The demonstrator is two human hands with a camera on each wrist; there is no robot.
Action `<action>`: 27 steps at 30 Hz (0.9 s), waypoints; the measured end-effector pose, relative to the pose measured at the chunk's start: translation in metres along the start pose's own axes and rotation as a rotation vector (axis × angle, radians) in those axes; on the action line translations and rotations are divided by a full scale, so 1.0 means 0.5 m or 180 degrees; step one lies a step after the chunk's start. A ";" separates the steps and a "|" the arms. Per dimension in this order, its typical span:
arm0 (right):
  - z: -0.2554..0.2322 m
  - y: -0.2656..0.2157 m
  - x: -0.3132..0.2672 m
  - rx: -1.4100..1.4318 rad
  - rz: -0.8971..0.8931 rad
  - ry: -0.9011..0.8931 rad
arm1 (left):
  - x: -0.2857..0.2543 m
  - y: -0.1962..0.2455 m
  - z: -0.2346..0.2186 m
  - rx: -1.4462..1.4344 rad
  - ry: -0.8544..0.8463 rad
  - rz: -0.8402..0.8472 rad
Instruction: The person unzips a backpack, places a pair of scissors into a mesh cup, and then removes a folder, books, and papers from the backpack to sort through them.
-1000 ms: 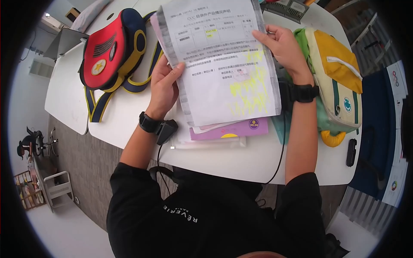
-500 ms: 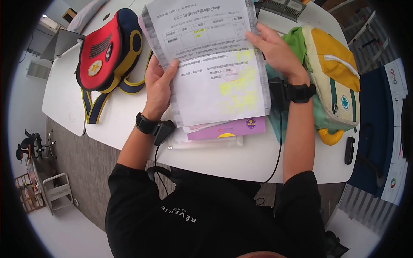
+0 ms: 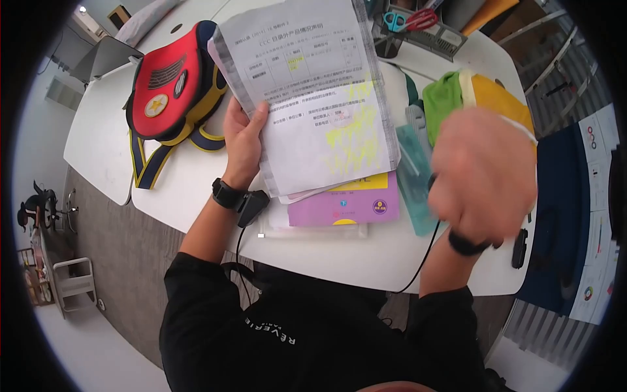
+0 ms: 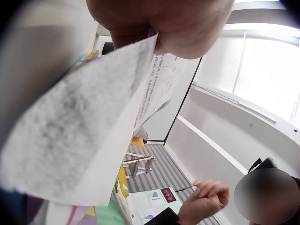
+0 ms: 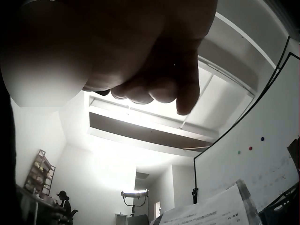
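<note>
My left hand [image 3: 243, 140] grips the left edge of a stack of printed sheets [image 3: 297, 153], thumb on top. The top sheet has dark greyish edges, Chinese text and yellow highlighter marks. The left wrist view shows the sheet's blotchy grey edge [image 4: 75, 112] folded toward the camera. My right hand [image 3: 483, 173] is away from the paper, raised toward the head camera and blurred. Its fingers look curled in the left wrist view, with nothing visible in them. Under the sheets on the table lies a purple booklet [image 3: 346, 208].
A red and navy bag [image 3: 163, 81] stands at the left; a green, yellow and cream backpack [image 3: 499, 88] is partly behind my right hand. A teal folder [image 3: 415, 189] lies beside the booklet. Scissors [image 3: 418, 21] sit in a desk organizer [image 3: 431, 42] at the back. A black object [image 3: 520, 248] lies near the right edge.
My right hand has let go of the sheets' right edge and risen toward the head camera. The left hand still holds the stack. The view has shifted slightly, showing more of the organizer.
</note>
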State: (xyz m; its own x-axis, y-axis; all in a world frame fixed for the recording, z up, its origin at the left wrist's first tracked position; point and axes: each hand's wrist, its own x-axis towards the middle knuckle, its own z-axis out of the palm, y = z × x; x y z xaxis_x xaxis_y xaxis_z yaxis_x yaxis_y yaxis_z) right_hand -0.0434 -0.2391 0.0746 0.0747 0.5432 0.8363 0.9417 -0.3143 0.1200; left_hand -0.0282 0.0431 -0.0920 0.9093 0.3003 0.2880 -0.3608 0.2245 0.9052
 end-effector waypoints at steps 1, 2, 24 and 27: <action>0.001 -0.019 0.009 0.0064 -0.0043 0.0066 | 0.001 0.001 0.002 -0.0038 0.0009 -0.0022; -0.002 -0.035 0.016 0.0139 -0.0089 0.0127 | 0.002 0.003 0.002 -0.0054 0.0035 0.0029; -0.029 -0.129 0.028 0.0353 -0.1182 0.0053 | 0.002 0.000 -0.002 -0.0170 -0.0010 -0.0007; -0.023 -0.159 0.016 0.0091 0.0290 -0.0311 | 0.001 0.000 -0.002 -0.0161 -0.0033 0.0000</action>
State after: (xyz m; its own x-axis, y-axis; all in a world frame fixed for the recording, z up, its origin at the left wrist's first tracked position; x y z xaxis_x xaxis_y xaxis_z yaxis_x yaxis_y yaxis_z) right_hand -0.1211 -0.2186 0.0779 0.1905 0.5871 0.7868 0.9384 -0.3442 0.0296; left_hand -0.0279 0.0442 -0.0920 0.9113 0.2906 0.2916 -0.3708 0.2713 0.8882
